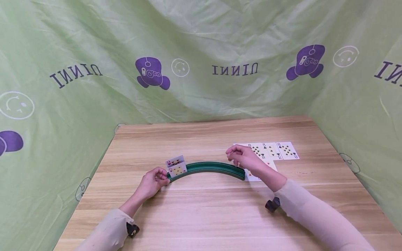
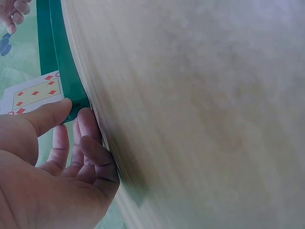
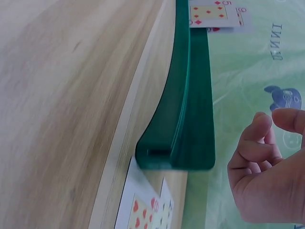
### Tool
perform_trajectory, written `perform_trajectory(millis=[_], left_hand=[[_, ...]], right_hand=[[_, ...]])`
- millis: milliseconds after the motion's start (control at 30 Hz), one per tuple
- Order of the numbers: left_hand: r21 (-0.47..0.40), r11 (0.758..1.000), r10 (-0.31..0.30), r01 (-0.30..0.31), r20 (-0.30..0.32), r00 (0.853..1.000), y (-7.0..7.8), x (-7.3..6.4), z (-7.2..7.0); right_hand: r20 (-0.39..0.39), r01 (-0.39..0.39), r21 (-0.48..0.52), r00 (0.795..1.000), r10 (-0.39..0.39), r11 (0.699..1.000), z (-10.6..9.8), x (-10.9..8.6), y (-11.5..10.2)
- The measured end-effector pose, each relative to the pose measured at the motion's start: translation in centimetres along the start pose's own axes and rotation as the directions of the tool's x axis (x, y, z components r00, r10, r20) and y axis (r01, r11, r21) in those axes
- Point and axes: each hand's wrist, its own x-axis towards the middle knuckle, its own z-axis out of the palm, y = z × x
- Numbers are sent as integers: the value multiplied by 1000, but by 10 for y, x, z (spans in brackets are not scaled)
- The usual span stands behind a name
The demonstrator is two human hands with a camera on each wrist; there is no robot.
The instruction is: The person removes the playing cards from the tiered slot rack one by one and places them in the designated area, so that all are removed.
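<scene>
At the left of the head frame, below centre, we see the left hand [image 1: 152, 183] clamped on the tip of the green rack [image 1: 205, 167]; we judge that this pinch steadies the rack while cards stand in it. The left forearm [image 1: 128, 208] rises from the lower left, and in the left wrist view the thumb lies on the rack's tip while the other fingers curl low beside the surface [image 1: 207, 209].

Just right of that grip, two cards stand upright in the rack: the five of diamonds [image 1: 177, 169] in front, a heart card [image 1: 175, 160] behind. The rear one shows above the front one, so we can see part of both faces, which are turned towards the person. The rack bows across the centre, its middle arched away from us.

Right of centre, the right hand [image 1: 246, 157] hangs near the rack's far end, holding nothing that we can see; its fingers bend loosely, thumb and index tips apart. The right forearm [image 1: 272, 178] slants in from the lower right.

Farther right, black-suit cards [image 1: 288, 150] lie flat in a row, probably so each face shows. A flat heart card [image 3: 139, 212] lies just beside the rack's right end, partly hidden by the arm in the head view.
</scene>
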Motion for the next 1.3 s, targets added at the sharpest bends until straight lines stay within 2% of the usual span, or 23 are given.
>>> perform_trajectory(millis=[567,1300], left_hand=[[7,1000,4,-4,4,1000,1,1,0],[-8,1000,-14,14,0,1000,0,0,0]], right_hand=[[51,65,64,996,-69,996,41,10,-15],[108,122,25,986,-124,992,90,28,-20]])
